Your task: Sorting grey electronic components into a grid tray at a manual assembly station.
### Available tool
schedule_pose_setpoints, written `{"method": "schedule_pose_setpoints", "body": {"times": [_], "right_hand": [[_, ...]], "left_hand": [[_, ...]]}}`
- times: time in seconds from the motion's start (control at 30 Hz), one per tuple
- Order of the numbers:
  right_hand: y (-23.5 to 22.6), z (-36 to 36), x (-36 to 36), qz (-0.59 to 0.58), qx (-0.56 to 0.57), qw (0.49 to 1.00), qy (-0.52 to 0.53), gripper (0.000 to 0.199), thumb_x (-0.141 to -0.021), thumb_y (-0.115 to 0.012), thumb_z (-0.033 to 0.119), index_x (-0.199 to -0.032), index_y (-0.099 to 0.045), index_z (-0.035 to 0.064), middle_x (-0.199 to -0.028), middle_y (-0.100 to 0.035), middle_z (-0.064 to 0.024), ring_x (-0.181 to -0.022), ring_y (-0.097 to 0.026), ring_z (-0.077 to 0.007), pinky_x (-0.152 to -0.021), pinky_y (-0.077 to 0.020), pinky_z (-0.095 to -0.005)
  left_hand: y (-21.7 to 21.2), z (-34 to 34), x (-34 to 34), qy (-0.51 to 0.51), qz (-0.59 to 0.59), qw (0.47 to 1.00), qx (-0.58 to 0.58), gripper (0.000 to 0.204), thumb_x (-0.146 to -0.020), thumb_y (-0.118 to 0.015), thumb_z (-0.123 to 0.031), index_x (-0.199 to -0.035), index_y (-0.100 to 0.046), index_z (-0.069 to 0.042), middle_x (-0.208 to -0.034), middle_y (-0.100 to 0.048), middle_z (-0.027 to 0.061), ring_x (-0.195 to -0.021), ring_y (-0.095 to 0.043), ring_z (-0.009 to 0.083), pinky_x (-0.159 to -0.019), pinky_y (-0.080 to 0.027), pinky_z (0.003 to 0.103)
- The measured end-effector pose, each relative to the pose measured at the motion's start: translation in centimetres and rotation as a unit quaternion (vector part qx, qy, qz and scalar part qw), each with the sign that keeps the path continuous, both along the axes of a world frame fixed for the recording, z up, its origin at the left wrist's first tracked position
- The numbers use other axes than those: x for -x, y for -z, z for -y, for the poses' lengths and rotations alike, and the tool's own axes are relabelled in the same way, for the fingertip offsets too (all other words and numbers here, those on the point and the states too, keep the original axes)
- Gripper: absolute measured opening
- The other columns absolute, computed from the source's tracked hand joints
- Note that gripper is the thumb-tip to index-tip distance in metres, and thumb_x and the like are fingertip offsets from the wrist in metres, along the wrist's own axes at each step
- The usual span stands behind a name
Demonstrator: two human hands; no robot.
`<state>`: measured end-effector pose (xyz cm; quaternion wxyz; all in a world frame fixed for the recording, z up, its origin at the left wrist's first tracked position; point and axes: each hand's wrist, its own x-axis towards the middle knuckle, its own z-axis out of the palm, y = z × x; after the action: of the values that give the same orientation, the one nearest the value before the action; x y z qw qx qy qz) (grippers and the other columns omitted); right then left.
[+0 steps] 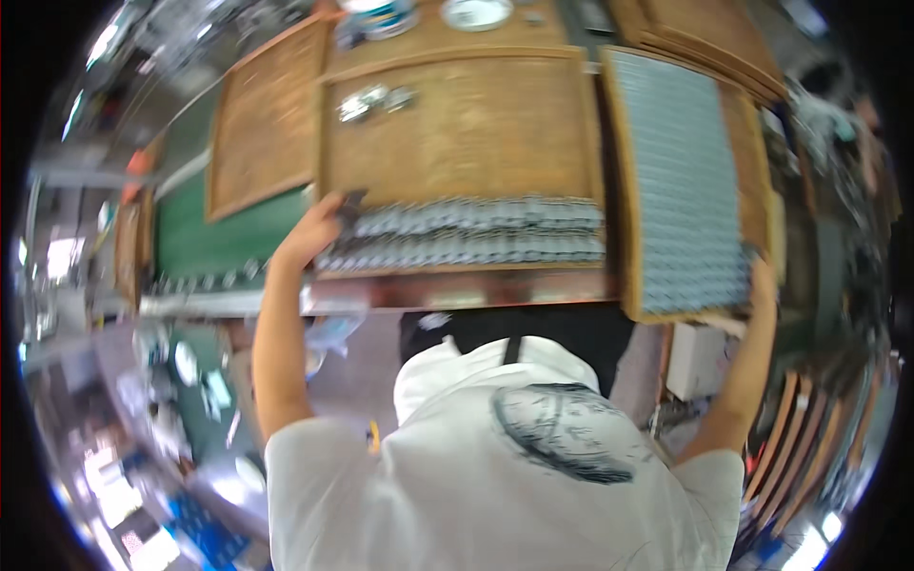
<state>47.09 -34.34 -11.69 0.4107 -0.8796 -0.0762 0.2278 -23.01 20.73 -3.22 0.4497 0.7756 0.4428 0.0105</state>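
White shirt cloth [495,476] with a dark round print fills the lower middle of the frame, nearest the lens, and two bare forearms rise from it toward the worktop [457,293].

At centre lies a shallow wooden tray [466,124], its near part filled with close rows of small grey metal parts [466,236]. The left hand [319,228] rests at the tray's lower left corner, fingers curled onto the end of those rows and touching them; whether it pinches any single part cannot be told through the blur. A small loose heap of shiny metal pieces [373,101] sits in the tray's upper left corner, well apart from the rows.

Right of centre a second wooden tray [619,171] is packed almost edge to edge with grey parts [681,181]. The right hand [764,284] is closed on its lower right corner, gripping the rim. Both hands are thus far apart, one on each tray.

Left of the centre tray, a third wooden tray [262,124] lies tilted over a green mat [209,233]. More wooden trays [705,38] are stacked at the upper right. Round containers [474,11] stand at the top edge. Further trays [809,438] lean on edge at the lower right.
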Motion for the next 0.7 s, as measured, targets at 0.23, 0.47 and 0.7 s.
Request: {"method": "schedule_pose_setpoints", "body": {"times": [0.23,0.47,0.7], "right_hand": [[-2.9,-5.4,2.8,0.113,-0.258,0.955,0.097,0.034,-0.093,-0.058,0.007,-0.126,-0.056,-0.0004,-0.118,-0.062,-0.0105,-0.102,-0.060,-0.0246,-0.087,-0.0488,-0.0365],[-7.6,-17.0,17.7,-0.048,-0.383,0.920,-0.066,0.040,-0.097,-0.046,0.002,-0.137,-0.051,-0.0001,-0.123,-0.061,-0.0104,-0.105,-0.062,-0.0208,-0.088,-0.0551,-0.0349],[-11.6,-23.8,30.3,-0.076,-0.320,0.934,-0.141,0.033,-0.093,-0.066,0.011,-0.124,-0.061,0.0010,-0.102,-0.066,-0.0076,-0.083,-0.066,-0.0164,-0.073,-0.0583,-0.0302]], "left_hand": [[-0.8,1.9,8.9,-0.208,-0.394,0.864,-0.234,0.033,-0.082,-0.057,-0.030,-0.101,-0.068,-0.006,-0.102,-0.070,0.0218,-0.096,-0.068,0.0394,-0.085,-0.053,0.050],[5.1,3.8,13.3,-0.324,-0.277,0.883,-0.197,0.045,-0.079,-0.062,-0.025,-0.117,-0.063,-0.001,-0.111,-0.069,0.0217,-0.102,-0.066,0.0393,-0.091,-0.050,0.044],[-0.5,7.9,5.2,-0.390,0.370,0.841,0.059,0.033,-0.089,-0.063,-0.001,-0.122,-0.060,0.003,-0.109,-0.069,0.0094,-0.098,-0.065,0.0164,-0.087,-0.051,0.030]]}}
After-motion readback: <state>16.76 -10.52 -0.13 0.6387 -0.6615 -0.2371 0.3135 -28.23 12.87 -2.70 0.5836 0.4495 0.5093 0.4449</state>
